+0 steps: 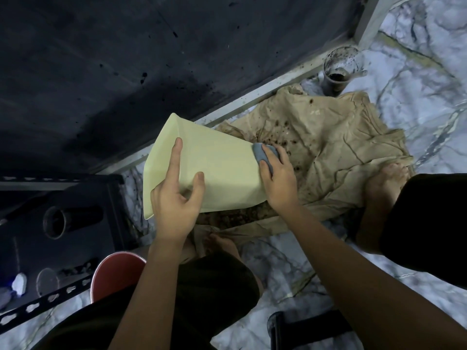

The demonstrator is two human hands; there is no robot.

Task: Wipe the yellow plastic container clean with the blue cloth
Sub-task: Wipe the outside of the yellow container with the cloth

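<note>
Stage: the wiping is looking well under way, as a judgement; the blue cloth (265, 157) is pressing against the narrow bottom end of the yellow container (214, 173), so the outside is what is getting attention now.

Done so far: the broad side facing the camera is showing pale and even, with no dark specks on it, so that face is looking clean or close to it.

Left to do: the inside, the underside and the far side are not showing, so it is not possible to tell whether they are needing more work.

Where the container is: it is being held off the floor, tipped on its side, above a crumpled tan sheet (341, 147) dotted with dark crumbs, which is lying on the marbled floor (417, 72); its wide rim is pointing left and away, its smaller base pointing right.

Left hand (177, 198): it is gripping the container near the rim, fingers spread across the top face and thumb lying on it too, steadying it.

Right hand (278, 178): it is closing around the bunched cloth, fingers curling over it and pushing it onto the base corner.

How the container looks: it is a tapering, flat-sided plastic tub, matte, pale yellow, with a flared lip and no visible cracks.

Nearby: a dirty cup (340, 69) with dark residue is standing beyond the sheet, well apart from the hands.
</note>
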